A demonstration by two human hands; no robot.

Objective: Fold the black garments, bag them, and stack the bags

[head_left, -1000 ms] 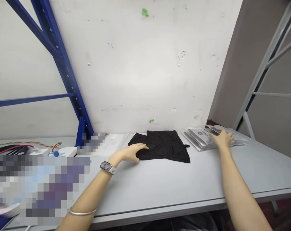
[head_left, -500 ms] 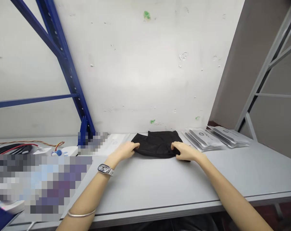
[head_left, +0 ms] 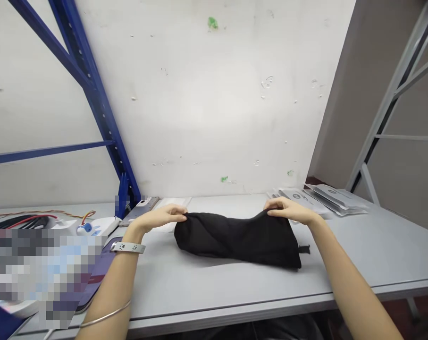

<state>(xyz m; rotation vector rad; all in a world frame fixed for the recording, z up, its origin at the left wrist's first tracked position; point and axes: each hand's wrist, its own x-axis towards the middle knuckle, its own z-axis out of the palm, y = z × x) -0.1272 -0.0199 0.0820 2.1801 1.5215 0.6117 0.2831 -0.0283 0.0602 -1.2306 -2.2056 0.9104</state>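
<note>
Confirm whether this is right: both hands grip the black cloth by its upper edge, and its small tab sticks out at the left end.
One thing is wrong: the small tab sticks out at the right end of the black cloth, as the head view shows. The left hand and right hand do grip its upper edge.

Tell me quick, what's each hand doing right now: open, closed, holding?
Left hand: closed, pinching the black cloth near its left end.
Right hand: closed, pinching the cloth toward its right end.
</note>
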